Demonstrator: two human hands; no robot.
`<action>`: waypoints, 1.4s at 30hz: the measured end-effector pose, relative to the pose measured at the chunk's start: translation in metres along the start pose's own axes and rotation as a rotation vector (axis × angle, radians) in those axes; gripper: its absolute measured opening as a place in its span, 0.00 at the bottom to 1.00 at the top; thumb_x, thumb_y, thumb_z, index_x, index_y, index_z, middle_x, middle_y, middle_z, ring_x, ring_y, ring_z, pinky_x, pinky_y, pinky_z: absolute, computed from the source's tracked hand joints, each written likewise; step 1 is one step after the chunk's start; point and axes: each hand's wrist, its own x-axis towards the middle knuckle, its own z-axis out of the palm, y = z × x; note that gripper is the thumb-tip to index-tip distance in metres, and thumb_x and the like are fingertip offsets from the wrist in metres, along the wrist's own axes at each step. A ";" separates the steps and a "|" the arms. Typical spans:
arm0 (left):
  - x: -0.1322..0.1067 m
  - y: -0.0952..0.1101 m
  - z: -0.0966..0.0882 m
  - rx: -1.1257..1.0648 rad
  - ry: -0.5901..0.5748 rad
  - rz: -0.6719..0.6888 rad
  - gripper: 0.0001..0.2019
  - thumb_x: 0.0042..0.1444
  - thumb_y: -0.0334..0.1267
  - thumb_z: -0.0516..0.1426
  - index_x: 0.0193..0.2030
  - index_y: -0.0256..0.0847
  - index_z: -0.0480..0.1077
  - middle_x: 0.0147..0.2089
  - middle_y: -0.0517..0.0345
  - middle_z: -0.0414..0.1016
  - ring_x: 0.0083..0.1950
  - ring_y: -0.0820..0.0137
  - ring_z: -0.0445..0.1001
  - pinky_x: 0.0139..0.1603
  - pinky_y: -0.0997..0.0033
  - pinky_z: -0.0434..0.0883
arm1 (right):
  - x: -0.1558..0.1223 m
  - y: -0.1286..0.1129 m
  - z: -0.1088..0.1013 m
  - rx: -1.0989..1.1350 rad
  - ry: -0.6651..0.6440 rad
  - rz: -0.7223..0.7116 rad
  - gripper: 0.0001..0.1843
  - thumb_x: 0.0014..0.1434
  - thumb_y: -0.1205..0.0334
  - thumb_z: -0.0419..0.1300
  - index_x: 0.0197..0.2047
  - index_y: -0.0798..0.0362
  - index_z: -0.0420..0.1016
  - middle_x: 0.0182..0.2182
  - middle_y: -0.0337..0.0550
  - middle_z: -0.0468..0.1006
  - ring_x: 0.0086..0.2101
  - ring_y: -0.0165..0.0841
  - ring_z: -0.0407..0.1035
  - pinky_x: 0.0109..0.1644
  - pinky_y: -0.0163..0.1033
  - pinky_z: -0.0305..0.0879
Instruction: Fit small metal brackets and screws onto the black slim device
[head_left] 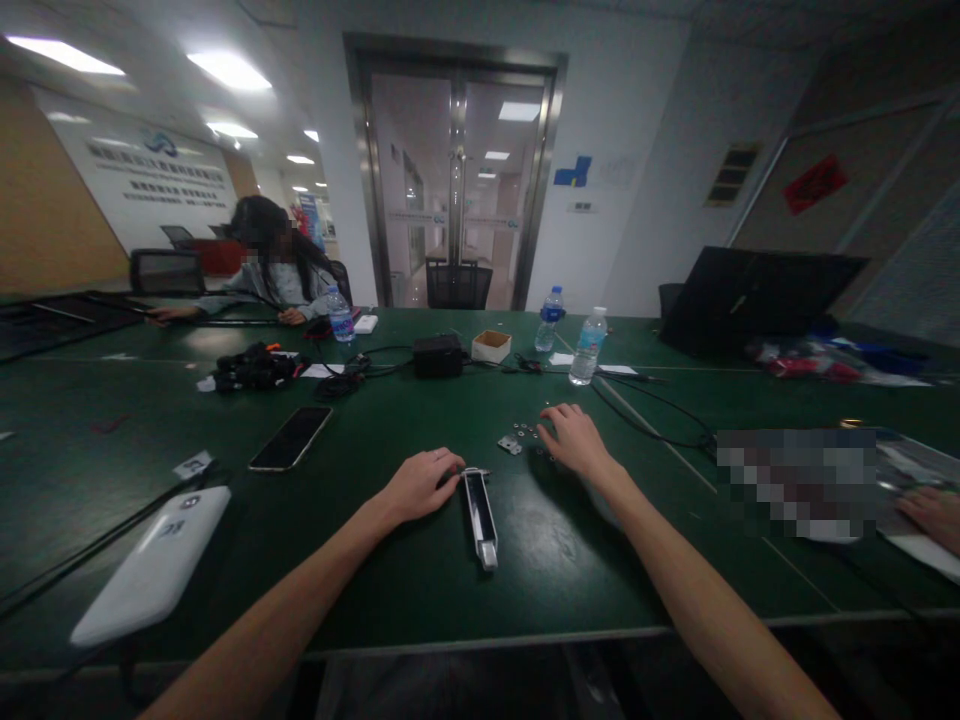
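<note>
My left hand point(426, 484) rests on the green table with its thumb and fingers a little apart. Its fingertips are at the upper end of a long, narrow silver-and-black piece point(480, 512), apparently touching it; a firm grip does not show. Farther right, my right hand point(576, 438) reaches over several small ring-like parts point(517, 427), fingers bent and apart, with nothing visible in them. Just left of these rings lies a small flat metal plate point(510, 445). Some of the little parts are partly hidden by the right hand.
A phone point(291, 438) and a white power bank-like case point(155, 565) lie left. Behind stand a black box point(438, 356), a small open carton point(491, 347) and water bottles point(588, 346). Cables cross the table. A person point(281, 270) sits opposite; another person's hand point(934, 515) is at right.
</note>
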 end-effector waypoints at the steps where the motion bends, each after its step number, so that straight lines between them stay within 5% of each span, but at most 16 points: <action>1: 0.000 0.000 0.000 0.000 0.001 0.003 0.11 0.62 0.36 0.51 0.50 0.39 0.67 0.45 0.54 0.71 0.42 0.68 0.71 0.42 0.69 0.68 | 0.001 0.006 0.004 -0.027 -0.004 0.031 0.16 0.64 0.56 0.50 0.49 0.54 0.72 0.47 0.52 0.72 0.48 0.43 0.62 0.49 0.43 0.61; 11: 0.000 0.002 0.000 -0.044 -0.001 -0.006 0.10 0.63 0.35 0.50 0.50 0.40 0.67 0.45 0.56 0.71 0.43 0.69 0.71 0.43 0.70 0.68 | 0.069 0.065 0.048 -0.001 -0.209 0.278 0.21 0.64 0.56 0.50 0.58 0.51 0.68 0.53 0.55 0.70 0.51 0.44 0.66 0.50 0.43 0.63; 16: 0.000 0.005 -0.002 -0.035 -0.013 -0.014 0.10 0.64 0.36 0.50 0.50 0.40 0.66 0.44 0.56 0.71 0.43 0.69 0.71 0.44 0.69 0.68 | 0.092 0.073 0.059 0.030 -0.287 0.269 0.14 0.61 0.59 0.55 0.47 0.50 0.77 0.47 0.49 0.76 0.46 0.39 0.71 0.45 0.37 0.65; 27: -0.001 0.003 -0.001 -0.041 -0.002 -0.007 0.11 0.63 0.36 0.50 0.50 0.39 0.67 0.44 0.55 0.71 0.42 0.68 0.71 0.42 0.69 0.68 | 0.084 0.048 0.049 0.041 -0.426 0.203 0.08 0.50 0.65 0.62 0.34 0.56 0.81 0.35 0.52 0.80 0.37 0.38 0.75 0.38 0.34 0.67; 42: -0.002 0.006 -0.003 -0.022 -0.020 -0.036 0.11 0.62 0.36 0.51 0.49 0.39 0.67 0.45 0.55 0.72 0.44 0.67 0.71 0.43 0.69 0.68 | 0.068 0.030 0.033 0.037 -0.462 0.089 0.10 0.50 0.63 0.62 0.37 0.51 0.80 0.37 0.45 0.79 0.38 0.35 0.74 0.38 0.32 0.65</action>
